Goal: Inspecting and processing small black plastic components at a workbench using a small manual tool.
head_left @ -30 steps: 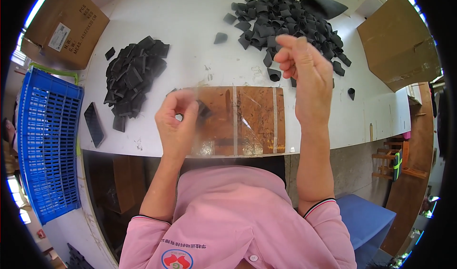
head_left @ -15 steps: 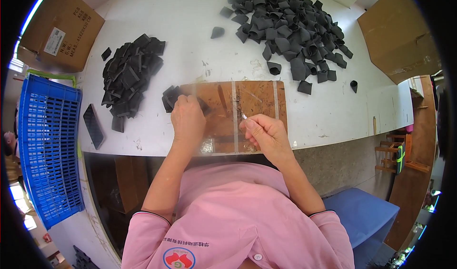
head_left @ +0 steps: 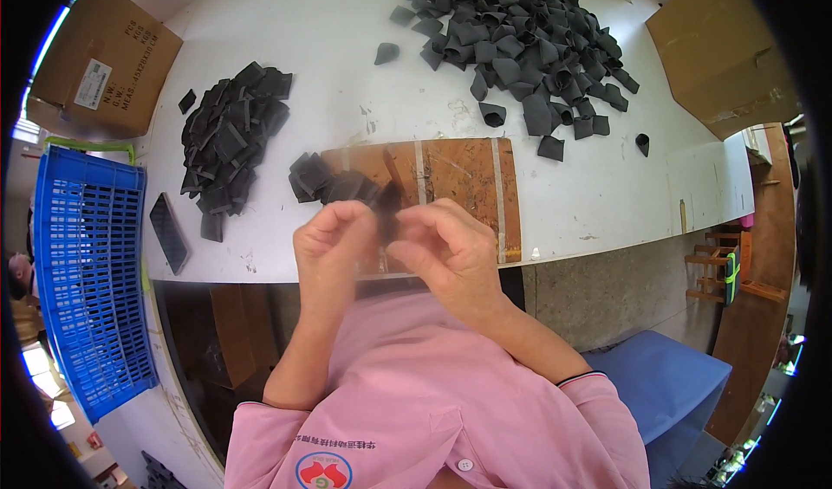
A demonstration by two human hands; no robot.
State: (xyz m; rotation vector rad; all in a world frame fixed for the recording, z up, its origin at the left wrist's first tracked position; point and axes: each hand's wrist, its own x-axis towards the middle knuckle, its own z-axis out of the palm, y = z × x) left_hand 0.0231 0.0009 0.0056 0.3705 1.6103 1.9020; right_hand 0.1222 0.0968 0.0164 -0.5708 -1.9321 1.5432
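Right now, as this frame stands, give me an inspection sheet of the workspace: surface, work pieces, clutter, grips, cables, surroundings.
Surface: white table, marked in places; scratched brown board with pale strips at the near side.
Work pieces: pile of flat dark pieces at left; larger pile of curled dark pieces at far right; small dark cluster by the board's left edge.
Clutter: phone near the table's left edge.
Grips: left grip and right grip close together, a blurred dark piece between; which holds it, cannot tell.
Cables: nothing seen.
Surroundings: left cardboard box, right cardboard box, blue crate at left.
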